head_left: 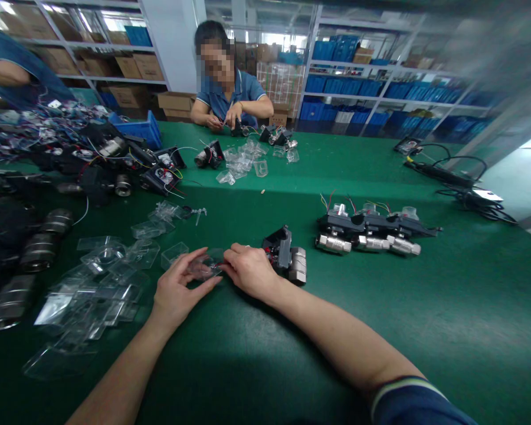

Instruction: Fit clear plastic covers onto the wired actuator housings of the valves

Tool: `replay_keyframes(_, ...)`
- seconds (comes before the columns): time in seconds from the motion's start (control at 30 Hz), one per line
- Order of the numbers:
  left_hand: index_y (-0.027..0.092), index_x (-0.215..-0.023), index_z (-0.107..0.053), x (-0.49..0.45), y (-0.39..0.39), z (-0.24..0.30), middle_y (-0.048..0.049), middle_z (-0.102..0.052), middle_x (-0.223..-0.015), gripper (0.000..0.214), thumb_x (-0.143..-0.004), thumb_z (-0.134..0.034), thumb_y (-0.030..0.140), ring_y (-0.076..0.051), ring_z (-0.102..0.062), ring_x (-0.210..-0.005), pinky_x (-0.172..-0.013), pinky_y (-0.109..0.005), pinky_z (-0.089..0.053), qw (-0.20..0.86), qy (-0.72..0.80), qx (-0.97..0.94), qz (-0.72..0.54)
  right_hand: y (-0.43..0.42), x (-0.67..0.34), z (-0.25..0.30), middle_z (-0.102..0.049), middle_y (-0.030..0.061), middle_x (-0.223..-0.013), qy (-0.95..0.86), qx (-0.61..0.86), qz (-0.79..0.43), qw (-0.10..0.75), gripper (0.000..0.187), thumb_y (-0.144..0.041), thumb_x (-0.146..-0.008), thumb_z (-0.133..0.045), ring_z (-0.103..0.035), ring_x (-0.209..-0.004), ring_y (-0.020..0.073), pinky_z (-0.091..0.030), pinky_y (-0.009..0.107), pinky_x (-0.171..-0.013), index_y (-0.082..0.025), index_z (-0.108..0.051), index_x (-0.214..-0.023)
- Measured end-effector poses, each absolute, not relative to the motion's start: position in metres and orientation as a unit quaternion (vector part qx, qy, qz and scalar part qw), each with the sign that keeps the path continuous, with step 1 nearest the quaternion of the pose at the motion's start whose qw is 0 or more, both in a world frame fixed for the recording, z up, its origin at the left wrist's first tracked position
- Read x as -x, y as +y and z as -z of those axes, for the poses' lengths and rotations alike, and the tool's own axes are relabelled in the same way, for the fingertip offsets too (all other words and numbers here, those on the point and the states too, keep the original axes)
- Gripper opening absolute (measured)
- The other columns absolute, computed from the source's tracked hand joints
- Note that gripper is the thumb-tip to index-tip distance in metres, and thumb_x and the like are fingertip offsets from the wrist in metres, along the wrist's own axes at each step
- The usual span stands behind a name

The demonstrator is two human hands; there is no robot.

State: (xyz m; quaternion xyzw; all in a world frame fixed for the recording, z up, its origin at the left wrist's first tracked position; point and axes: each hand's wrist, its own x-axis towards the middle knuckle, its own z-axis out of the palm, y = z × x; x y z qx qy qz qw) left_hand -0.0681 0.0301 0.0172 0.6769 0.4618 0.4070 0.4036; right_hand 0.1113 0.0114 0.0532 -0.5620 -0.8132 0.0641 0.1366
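My left hand (177, 286) holds a clear plastic cover (207, 267) between thumb and fingers, just above the green table. Against the cover's right side, my right hand (250, 268) has its fingertips pinched together around what look like thin wires, mostly hidden by the fingers. Close behind that hand sits a valve with a black actuator housing (279, 245) and a metal body (298, 265); the hand partly covers its left side. Another clear cover (173, 254) lies beside my left fingers. Many loose clear covers (100, 289) are heaped left of my left hand.
Several valve units with clear tops (369, 230) stand in a row at right. Metal valves (39, 248) and wired housings crowd the left side near a blue bin (139, 130). A co-worker (230, 97) handles parts across the table. Black cables (460, 180) lie far right.
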Motion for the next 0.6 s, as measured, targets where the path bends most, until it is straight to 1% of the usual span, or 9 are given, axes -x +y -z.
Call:
replay_keyframes(0.17,0.020,-0.117,-0.056,0.0700,0.0311,-0.0147,-0.0069,-0.060,-0.109,0.061,-0.063,-0.077,0.040,-0.018,-0.066,-0.083,-0.083,-0.038,-0.057,0.401,0.461,-0.674,-0.415,0.0125,-0.1112,-0.0540,-0.062,0.0038,-0.088,-0.812,0.561,-0.075,0.141,0.017,-0.031,-0.092,-0.049,-0.060,-0.079,0.0156,-0.039,0.024,-0.059,-0.017,-0.059,-0.091)
replay_keyframes(0.37,0.019,-0.116,-0.056,0.0700,0.0310,-0.0165,-0.0073,-0.061,-0.109,0.061,-0.063,-0.077,0.041,-0.019,-0.067,-0.084,-0.083,-0.039,-0.057,0.401,0.462,-0.676,-0.410,0.0117,-0.1103,-0.0537,-0.062,0.0059,-0.088,-0.808,0.565,-0.072,0.152,0.017,-0.027,-0.092,-0.047,-0.060,-0.079,0.0170,-0.042,0.025,-0.064,-0.015,-0.059,-0.093)
replay_keyframes(0.6,0.022,-0.118,-0.055,0.0691,0.0304,-0.0173,-0.0066,-0.057,-0.113,0.057,-0.067,-0.075,0.039,-0.019,-0.067,-0.086,-0.084,-0.038,-0.057,0.369,0.447,-0.702,-0.414,0.0125,-0.1118,-0.0533,-0.062,0.0064,-0.090,-0.806,0.549,-0.131,0.176,0.015,-0.024,-0.090,-0.050,-0.060,-0.082,0.0159,-0.042,0.025,-0.068,-0.015,-0.062,-0.095)
